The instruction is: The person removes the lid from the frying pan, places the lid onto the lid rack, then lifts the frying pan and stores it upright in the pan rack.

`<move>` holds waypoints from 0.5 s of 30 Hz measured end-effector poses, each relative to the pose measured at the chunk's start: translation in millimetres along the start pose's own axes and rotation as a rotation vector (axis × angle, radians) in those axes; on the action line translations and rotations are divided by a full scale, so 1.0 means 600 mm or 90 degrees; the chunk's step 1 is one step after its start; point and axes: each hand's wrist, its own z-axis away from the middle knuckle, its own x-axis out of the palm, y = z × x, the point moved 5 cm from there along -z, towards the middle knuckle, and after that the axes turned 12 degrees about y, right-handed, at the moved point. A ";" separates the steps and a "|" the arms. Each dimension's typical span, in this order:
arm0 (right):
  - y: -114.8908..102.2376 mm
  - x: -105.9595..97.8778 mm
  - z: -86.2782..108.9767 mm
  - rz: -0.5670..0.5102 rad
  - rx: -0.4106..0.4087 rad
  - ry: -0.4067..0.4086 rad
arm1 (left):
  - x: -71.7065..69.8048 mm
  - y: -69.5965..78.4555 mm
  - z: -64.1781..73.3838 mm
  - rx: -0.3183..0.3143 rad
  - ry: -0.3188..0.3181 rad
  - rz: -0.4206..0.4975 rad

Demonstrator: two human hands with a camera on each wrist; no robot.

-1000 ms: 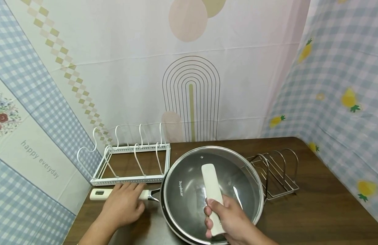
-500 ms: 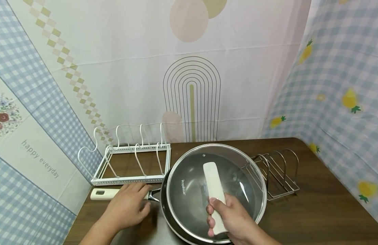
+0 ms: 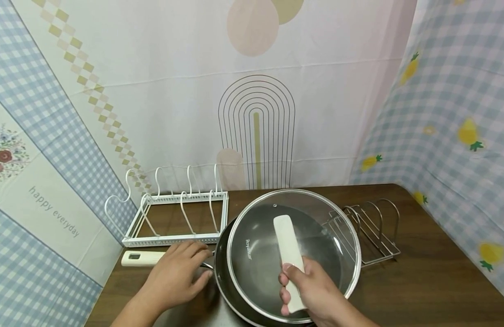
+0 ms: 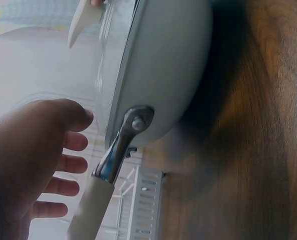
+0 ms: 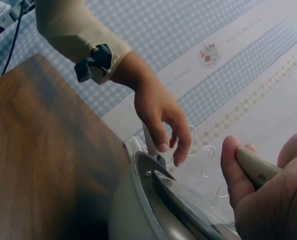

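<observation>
On the table, the pan sits under its off-centre glass lid, which could tip and knock it if the right hand, gripping the lid handle, slackens; the left hand holds nothing.

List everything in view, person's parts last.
Table: one, brown, underneath
Pan: one, pale outside, dark inside, centre
Pan handle: one, cream, pan's left
Glass lid: one, clear, over pan, off-centre
Lid handle: one, cream, atop lid
Frame rack: one, white, back left
Wire rack: one, silver, rightmost
Wall cloth: count unclear, white, blue-checked, around
Cable: one, black, beyond table
Sleeve: one, beige, left arm
Wrist device: one, black, left wrist
Left grip: one, bare, above pan handle
Right grip: one, bare, holding lid handle
</observation>
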 end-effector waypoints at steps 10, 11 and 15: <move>-0.006 -0.003 0.003 0.023 -0.005 0.002 | 0.003 0.025 -0.005 0.005 -0.037 0.019; -0.006 -0.004 0.004 0.023 -0.006 0.003 | 0.003 0.027 -0.006 0.005 -0.038 0.022; -0.006 -0.008 0.005 0.035 -0.007 0.007 | 0.005 0.037 -0.009 0.015 -0.033 0.034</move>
